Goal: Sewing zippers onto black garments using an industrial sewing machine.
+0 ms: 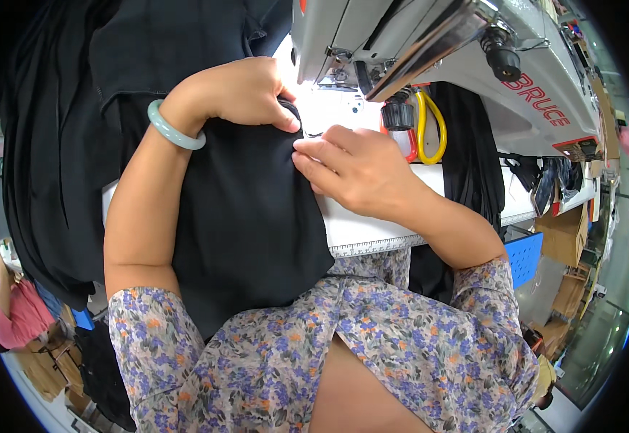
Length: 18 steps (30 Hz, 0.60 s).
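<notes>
A length of black fabric [249, 216] hangs from the sewing table [361, 231] toward my lap. My left hand [246, 90], with a pale green bangle [174, 130] on its wrist, pinches the fabric's upper right edge between thumb and fingers. Just below it, my right hand [361, 169] grips the same edge with its fingertips. Both hands are in front of the white sewing machine [466, 65], left of its lit needle area. Yellow-handled scissors [432, 128] lie right of my right hand, partly hidden by a black knob.
More black cloth [62, 159] is heaped on the left, and black strips [466, 159] hang over the table on the right. A measuring tape [379, 245] runs along the front edge. At far left is a person in pink [22, 310]; cardboard boxes [563, 238] stand at far right.
</notes>
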{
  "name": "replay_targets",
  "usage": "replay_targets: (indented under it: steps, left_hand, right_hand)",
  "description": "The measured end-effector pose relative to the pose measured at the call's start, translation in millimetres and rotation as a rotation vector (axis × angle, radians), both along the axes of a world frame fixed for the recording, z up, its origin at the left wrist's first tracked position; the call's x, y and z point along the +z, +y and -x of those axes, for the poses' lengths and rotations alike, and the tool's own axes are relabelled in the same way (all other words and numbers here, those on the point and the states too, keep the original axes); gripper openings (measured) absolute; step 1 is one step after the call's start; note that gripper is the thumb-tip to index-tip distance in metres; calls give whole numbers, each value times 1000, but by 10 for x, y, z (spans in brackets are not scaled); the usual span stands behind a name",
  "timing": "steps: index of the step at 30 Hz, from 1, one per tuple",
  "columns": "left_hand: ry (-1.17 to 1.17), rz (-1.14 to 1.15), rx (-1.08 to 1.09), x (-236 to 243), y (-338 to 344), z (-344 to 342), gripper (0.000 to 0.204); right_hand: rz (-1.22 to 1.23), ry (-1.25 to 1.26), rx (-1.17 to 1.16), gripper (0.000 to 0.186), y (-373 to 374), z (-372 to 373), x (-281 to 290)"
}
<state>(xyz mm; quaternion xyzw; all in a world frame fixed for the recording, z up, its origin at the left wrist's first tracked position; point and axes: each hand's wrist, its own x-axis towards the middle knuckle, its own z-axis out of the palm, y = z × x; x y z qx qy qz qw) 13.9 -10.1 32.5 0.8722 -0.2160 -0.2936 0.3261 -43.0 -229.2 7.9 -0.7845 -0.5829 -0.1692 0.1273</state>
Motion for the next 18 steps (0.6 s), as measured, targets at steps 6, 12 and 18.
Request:
replay_targets:
  steps: [6, 12, 18]
  left_hand:
    - [-252, -5, -106, 49, -34, -122, 40]
    - [-188, 37, -109, 151, 52, -225, 39]
    - [-226, -17, -198, -11, 79, -428, 35]
  right_hand:
    - [92, 40, 11, 25, -37, 23, 5]
    - [3, 152, -46, 26, -7, 36, 10]
    - [81, 224, -211, 25, -40, 94, 9]
